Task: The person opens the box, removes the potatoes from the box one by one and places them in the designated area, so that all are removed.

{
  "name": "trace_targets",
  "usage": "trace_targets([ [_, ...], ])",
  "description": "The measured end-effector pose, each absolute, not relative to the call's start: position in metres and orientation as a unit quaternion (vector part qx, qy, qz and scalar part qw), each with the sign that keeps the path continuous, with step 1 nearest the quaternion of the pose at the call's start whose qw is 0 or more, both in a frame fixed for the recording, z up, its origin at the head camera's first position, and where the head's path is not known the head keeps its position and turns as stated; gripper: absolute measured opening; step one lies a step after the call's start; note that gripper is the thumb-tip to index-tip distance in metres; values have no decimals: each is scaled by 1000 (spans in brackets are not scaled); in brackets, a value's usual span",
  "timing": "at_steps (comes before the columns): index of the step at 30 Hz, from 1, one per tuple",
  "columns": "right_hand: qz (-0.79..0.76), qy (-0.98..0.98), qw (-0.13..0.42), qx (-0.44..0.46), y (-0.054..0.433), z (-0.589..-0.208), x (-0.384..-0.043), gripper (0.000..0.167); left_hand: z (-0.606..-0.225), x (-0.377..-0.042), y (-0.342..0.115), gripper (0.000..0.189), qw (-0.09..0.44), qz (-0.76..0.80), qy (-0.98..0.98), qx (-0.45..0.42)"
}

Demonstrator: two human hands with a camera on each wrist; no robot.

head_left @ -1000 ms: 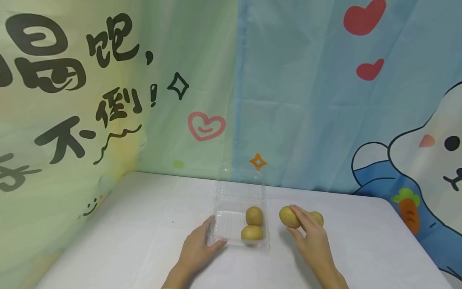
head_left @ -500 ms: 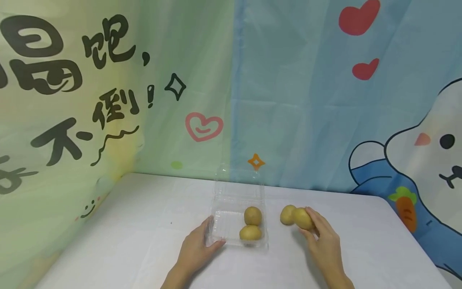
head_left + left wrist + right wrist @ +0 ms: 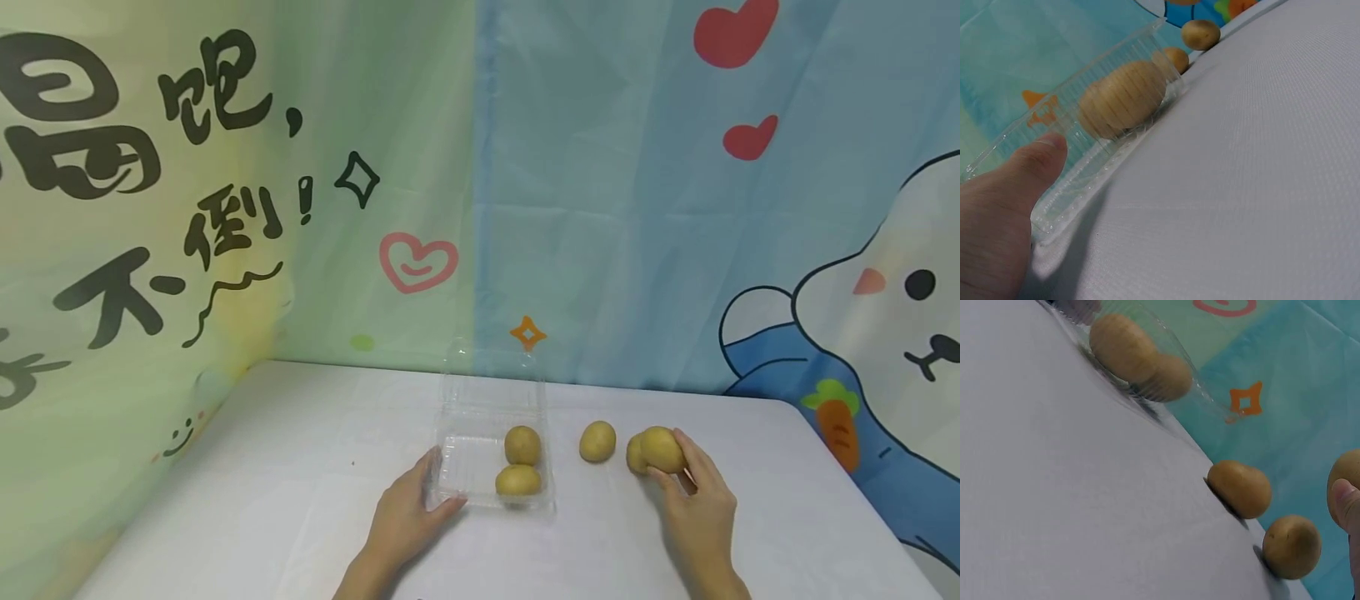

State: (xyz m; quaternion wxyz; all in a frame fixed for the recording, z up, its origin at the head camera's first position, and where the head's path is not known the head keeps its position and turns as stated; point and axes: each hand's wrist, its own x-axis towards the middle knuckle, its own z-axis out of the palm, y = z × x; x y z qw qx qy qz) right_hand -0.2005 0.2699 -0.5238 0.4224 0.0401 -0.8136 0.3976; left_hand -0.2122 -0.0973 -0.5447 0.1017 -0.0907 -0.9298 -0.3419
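Note:
A clear plastic container [image 3: 470, 467] with its lid [image 3: 495, 387] folded back lies on the table, two potatoes [image 3: 522, 446] on its right side. My left hand [image 3: 405, 510] grips its near left corner, thumb along the front wall in the left wrist view. My right hand [image 3: 699, 504] pinches a potato [image 3: 663, 451] between thumb and fingers, above the table. Behind that one, partly covered in the head view, another potato [image 3: 635, 454] rests on the table. A further potato [image 3: 597, 442] lies between it and the container.
White cloth covers the table [image 3: 300, 500]. A printed curtain [image 3: 585, 250] hangs along the back edge and down the left side. The raised lid stands close to that curtain.
My right hand has moved to the right with the potato, passing in front of the two potatoes on the table. My left hand stays at the container.

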Motion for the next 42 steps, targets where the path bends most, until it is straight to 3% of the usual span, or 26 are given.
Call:
trace_targets([
  [11,402,-806,428,-75,286,-538,-205,70,-543,-213,-96,84,91,-336,-934,-81],
  [21,387,-833,350,-185,292,-543,-208,65,-541,-214,-96,85,90,-336,-934,-79],
  [42,377,-868,255,-199,299,-542,-216,64,-541,-212,-95,84,87,-333,-936,-76],
])
